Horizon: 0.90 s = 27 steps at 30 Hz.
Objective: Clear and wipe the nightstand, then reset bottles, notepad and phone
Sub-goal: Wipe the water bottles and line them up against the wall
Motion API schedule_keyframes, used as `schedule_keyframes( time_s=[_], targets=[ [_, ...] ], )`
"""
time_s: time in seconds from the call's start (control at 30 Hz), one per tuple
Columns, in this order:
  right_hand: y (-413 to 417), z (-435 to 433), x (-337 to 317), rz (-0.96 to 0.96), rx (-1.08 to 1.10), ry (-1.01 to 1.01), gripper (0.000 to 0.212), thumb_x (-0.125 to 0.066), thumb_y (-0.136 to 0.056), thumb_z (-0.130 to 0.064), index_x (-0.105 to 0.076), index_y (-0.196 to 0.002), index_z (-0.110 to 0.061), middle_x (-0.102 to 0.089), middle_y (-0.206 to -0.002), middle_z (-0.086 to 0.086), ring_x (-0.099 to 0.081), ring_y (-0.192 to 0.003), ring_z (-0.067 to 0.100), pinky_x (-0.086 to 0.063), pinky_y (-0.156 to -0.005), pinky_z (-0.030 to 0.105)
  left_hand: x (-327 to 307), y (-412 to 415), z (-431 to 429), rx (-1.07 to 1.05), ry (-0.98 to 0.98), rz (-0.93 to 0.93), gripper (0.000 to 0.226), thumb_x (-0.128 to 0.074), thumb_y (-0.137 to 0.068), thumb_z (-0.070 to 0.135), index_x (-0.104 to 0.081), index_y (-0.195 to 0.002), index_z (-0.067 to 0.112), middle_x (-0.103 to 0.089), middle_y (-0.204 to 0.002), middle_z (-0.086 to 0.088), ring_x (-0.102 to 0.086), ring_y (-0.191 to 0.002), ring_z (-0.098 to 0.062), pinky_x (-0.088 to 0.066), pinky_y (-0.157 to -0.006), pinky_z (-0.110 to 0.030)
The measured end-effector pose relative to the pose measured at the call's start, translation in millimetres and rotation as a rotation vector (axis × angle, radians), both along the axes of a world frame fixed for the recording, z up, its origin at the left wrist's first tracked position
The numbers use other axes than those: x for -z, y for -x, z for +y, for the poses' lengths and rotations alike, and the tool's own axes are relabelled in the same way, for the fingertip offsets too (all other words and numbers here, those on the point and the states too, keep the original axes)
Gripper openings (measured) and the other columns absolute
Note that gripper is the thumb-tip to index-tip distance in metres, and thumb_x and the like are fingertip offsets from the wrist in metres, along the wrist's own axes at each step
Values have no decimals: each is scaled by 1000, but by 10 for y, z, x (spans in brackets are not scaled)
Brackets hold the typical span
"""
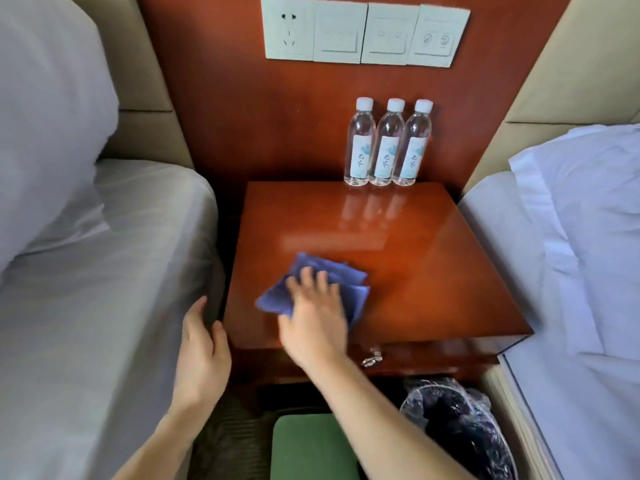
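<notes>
Three clear water bottles (388,143), white-capped and upright, stand touching in a row at the back right of the nightstand (433,271); each pale label bears two dark characters set vertically, too blurred to read. Right hand (315,313) lies flat on a folded blue cloth (273,299) at the top's front left, fingers spread and straight. Left hand (202,348) rests at the front-left corner, fingers near straight, holding nothing; wall plates (363,29) carry icons too small to read.

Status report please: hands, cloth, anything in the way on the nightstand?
Right hand flat on blue cloth, front left of nightstand. Left hand rests at its left front corner. Three bottles upright at back edge.
</notes>
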State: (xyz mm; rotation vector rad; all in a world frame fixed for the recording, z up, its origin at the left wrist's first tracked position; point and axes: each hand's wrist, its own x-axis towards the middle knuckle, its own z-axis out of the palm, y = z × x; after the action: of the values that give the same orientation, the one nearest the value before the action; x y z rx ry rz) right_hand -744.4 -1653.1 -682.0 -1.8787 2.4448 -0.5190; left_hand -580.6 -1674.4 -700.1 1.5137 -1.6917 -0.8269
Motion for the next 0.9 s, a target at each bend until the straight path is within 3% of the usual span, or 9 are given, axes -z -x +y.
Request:
schedule_keyframes(
  time_s=[0.1,0.17,0.27,0.37,0.47,0.57,0.63,0.73,0.9],
  targets=[
    [-640,-206,-47,-160,-369,-95,56,-43,-85,-31,-50,-137,-13,-39,-151,10,-28,-142,34,-18,-117,46,207,-85,-71,-88,-113,68,42,-52,-93,-7,-44,-134,-3,-52,-133,-23,-47,-127,-35,-35,-100,-37],
    [-731,-312,-66,-224,-509,-157,54,-51,-93,-24,-41,-145,-14,-28,-159,3,-13,-148,25,-4,-120,38,308,-122,-83,-128,-194,109,35,-49,-92,-11,-49,-128,-6,-56,-123,-29,-52,-119,-41,-38,-95,-42],
    [-377,-486,-13,-236,-567,-150,53,-52,-95,-21,-40,-146,-14,-28,-159,1,-16,-148,22,-6,-119,37,285,-37,-33,-155,-192,222,30,-37,-102,5,-45,-131,1,-55,-123,-16,-51,-117,-27,-37,-96,-34],
    [385,-663,-7,-153,-411,-114,52,-49,-91,-24,-48,-141,-14,-38,-153,6,-28,-144,28,-18,-115,45,178,104,-54,-141,-226,278,35,-36,-104,23,-47,-134,10,-55,-122,-4,-48,-113,-14,-33,-96,-27],
    [1274,-694,-139,-69,-214,-84,40,-49,-92,-21,-56,-131,-17,-49,-142,5,-37,-135,29,-27,-105,46,133,183,-132,-97,-284,262,39,-41,-102,34,-50,-136,17,-57,-123,3,-52,-120,-16,-37,-101,-30],
    [1937,-552,-203,-2,20,-37,37,-47,-94,-22,-55,-130,-23,-50,-138,0,-38,-132,24,-27,-105,47,91,212,-127,-73,-262,127,45,-41,-101,37,-46,-140,15,-53,-116,7,-52,-121,-20,-38,-96,-29],
    [2276,-436,-189,-83,209,-81,40,-45,-96,-22,-50,-135,-18,-46,-142,3,-34,-135,27,-25,-108,44,59,224,-108,-56,-257,82,45,-38,-102,37,-46,-140,14,-53,-114,7,-52,-113,-17,-37,-92,-29],
    [2620,-232,-144,-112,357,-60,30,-40,-95,-17,-54,-121,-13,-56,-123,11,-42,-128,32,-30,-104,44,-1,236,-89,-44,-248,55,45,-36,-102,36,-46,-139,13,-53,-112,6,-53,-113,-20,-36,-90,-29],
    [2634,121,-123,-70,429,8,28,-38,-94,-16,-59,-112,-11,-63,-109,15,-57,-109,38,-41,-93,46,19,233,-88,-29,-241,50,48,-34,-102,39,-43,-141,11,-54,-114,3,-53,-112,-22,-38,-88,-31]
  ],
)
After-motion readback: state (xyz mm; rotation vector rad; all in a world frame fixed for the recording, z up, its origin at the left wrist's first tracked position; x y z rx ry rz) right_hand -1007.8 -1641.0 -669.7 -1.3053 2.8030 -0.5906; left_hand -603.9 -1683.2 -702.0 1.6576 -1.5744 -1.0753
